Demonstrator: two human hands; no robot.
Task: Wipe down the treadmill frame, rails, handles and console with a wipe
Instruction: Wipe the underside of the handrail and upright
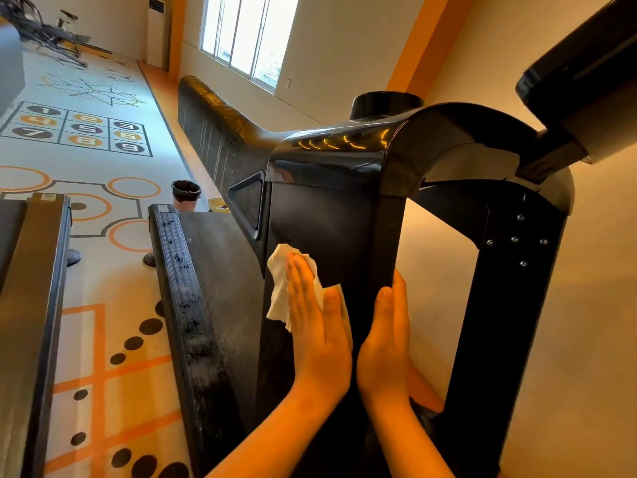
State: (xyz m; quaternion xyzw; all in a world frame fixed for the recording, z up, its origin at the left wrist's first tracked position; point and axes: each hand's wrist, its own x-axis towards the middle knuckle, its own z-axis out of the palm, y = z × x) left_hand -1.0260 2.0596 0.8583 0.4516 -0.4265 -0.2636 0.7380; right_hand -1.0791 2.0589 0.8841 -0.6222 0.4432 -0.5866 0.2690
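A nine-square grid [77, 129] painted on the floor [113, 270] carries the digits 1 to 9, one per oval, seen skewed; some are hard to make out.

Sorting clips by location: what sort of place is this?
Most likely a gym: the left hand presses a wipe on a treadmill post, what looks like an exercise bike stands far off, and the floor bears numbered training squares.

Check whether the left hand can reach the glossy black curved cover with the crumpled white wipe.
Likely yes: left hand presses the wipe on the black post below the cover; nothing intervenes.
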